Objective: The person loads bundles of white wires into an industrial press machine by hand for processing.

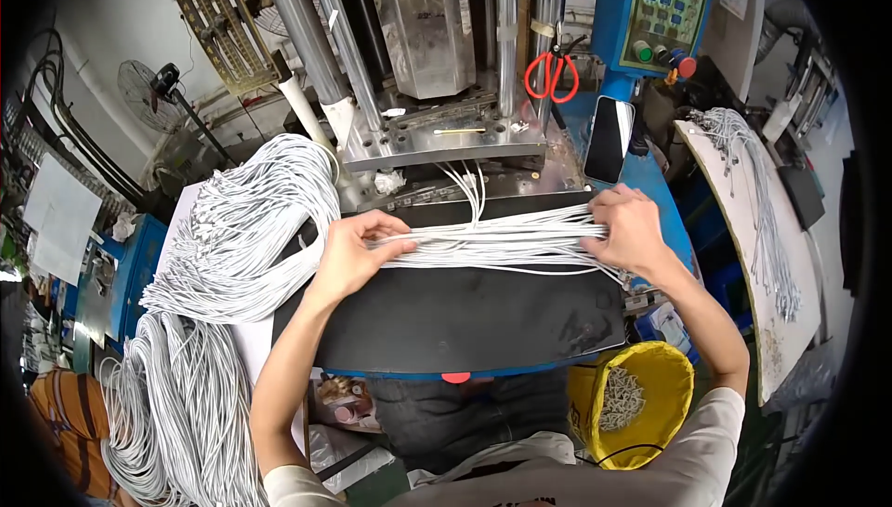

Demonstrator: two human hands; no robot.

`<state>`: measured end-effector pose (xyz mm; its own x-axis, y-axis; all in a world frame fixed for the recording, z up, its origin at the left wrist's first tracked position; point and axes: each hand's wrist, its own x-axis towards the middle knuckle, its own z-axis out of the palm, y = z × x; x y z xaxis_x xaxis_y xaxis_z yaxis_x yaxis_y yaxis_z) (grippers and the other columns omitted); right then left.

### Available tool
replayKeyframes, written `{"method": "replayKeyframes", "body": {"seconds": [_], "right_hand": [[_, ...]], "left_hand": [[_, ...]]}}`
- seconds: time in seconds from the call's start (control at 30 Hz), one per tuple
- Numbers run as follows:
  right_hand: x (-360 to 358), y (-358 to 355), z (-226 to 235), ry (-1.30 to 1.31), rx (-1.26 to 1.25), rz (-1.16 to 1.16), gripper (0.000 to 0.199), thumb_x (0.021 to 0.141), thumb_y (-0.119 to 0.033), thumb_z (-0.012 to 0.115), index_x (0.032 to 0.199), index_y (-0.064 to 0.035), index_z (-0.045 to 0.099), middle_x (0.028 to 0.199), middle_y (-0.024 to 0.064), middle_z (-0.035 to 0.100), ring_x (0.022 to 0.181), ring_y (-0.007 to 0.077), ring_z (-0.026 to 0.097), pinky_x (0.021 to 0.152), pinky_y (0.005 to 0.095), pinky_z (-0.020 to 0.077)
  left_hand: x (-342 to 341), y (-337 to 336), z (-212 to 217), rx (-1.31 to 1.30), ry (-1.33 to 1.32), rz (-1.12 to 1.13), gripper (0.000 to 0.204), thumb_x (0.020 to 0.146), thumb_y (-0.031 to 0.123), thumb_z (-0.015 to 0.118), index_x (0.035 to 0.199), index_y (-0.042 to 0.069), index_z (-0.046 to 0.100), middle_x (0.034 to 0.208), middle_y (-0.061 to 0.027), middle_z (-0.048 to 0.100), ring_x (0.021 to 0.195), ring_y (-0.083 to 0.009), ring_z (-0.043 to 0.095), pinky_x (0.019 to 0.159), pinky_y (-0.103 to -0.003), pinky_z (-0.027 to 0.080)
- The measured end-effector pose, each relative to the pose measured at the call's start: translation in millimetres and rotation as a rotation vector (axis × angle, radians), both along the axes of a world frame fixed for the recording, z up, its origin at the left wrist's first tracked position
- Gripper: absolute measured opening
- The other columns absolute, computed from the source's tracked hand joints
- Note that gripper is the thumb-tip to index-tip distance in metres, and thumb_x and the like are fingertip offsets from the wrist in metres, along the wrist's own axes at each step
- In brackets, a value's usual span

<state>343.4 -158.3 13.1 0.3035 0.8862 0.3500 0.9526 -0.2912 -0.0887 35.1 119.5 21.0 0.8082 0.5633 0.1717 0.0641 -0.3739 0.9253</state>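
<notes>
The left hand (pixel 351 251) is curling over one end of a bundle of white cables (pixel 502 239), its fingers pressed together around the strands and its thumb lying on top. The right hand (pixel 630 228) is pressing down on the other end of the same bundle, fingers close together and bent over the cables. The bundle is lying crosswise on the far half of a black surface (pixel 465 316), just short of its back edge, where a few loose strands are curving up toward the metal press (pixel 437 131). The near half of the surface is lying bare between the forearms, right down to its front edge with the blue rim. Beyond the left edge of the surface a large heap of white cables (pixel 242 237) is draping downward and spilling toward the floor, touching the surface's corner near the left wrist. Off the front right corner a yellow bin (pixel 664 386) of small pale parts is standing below surface level. Red-handled scissors (pixel 552 75) are hanging on the press frame, and a dark phone (pixel 609 140) is leaning beside the blue control panel (pixel 664 5). Farther right, more cables are lying on a curved white board (pixel 734 219), well apart from the right hand.
</notes>
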Motion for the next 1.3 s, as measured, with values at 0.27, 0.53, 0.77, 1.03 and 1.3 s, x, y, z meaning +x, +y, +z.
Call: {"method": "replayKeyframes", "body": {"seconds": [0.27, 0.53, 0.77, 1.03, 1.3], "right_hand": [[-6.4, -16.6, 15.2, -0.083, 0.175, 0.069, 0.022, 0.067, -0.018, 0.082, 0.067, -0.0016, 0.068, 0.107, 0.0064, 0.072, 0.101, 0.0301, 0.062, 0.095, 0.0481, 0.0474], [-21.8, -9.7, 14.2, -0.302, 0.107, 0.083, 0.022, 0.076, -0.017, 0.08, 0.09, -0.0021, 0.07, 0.116, 0.013, 0.068, 0.103, 0.0317, 0.063, 0.098, 0.0503, 0.0494], [-93.6, 32.3, 35.3, -0.073, -0.216, -0.043, 0.03, 0.087, -0.004, 0.068, 0.116, 0.0013, 0.065, 0.129, 0.0202, 0.062, 0.106, 0.0407, 0.066, 0.08, 0.044, 0.0571], [-24.7, 119.0, 1.6, 0.338, -0.076, 0.161, 0.041, 0.086, -0.005, 0.064, 0.125, 0.0043, 0.062, 0.092, 0.0214, 0.071, 0.091, 0.0394, 0.07, 0.08, 0.0472, 0.0549], [-41.1, 167.2, -38.3, 0.107, -0.007, 0.279, 0.031, 0.083, -0.008, 0.066, 0.112, 0.0032, 0.06, 0.09, 0.0216, 0.071, 0.096, 0.0392, 0.069, 0.082, 0.0506, 0.0532]], "left_hand": [[14.5, -22.9, 3.8, 0.157, 0.078, 0.016, 0.029, 0.08, 0.004, 0.088, 0.105, 0.0, 0.074, 0.08, -0.0027, 0.072, 0.073, -0.006, 0.064, 0.067, -0.02, 0.049], [-8.1, -51.0, 46.6, 0.098, 0.183, -0.053, 0.032, 0.08, 0.014, 0.09, 0.103, 0.001, 0.072, 0.074, 0.0018, 0.067, 0.067, -0.002, 0.056, 0.062, -0.019, 0.043], [19.6, -106.9, -15.4, -0.481, 0.206, -0.558, 0.026, 0.097, 0.023, 0.076, 0.106, 0.001, 0.068, 0.079, -0.0016, 0.066, 0.063, -0.007, 0.055, 0.06, -0.024, 0.046], [-22.6, -99.4, -32.3, -0.706, 0.057, -0.169, 0.021, 0.107, 0.019, 0.061, 0.108, -0.002, 0.064, 0.085, -0.007, 0.069, 0.062, -0.0096, 0.056, 0.059, -0.026, 0.047], [-24.1, -103.4, -31.5, -0.703, -0.053, -0.016, 0.021, 0.107, 0.02, 0.06, 0.112, 0.0, 0.062, 0.086, -0.0087, 0.069, 0.065, -0.0108, 0.059, 0.059, -0.027, 0.05]]}}
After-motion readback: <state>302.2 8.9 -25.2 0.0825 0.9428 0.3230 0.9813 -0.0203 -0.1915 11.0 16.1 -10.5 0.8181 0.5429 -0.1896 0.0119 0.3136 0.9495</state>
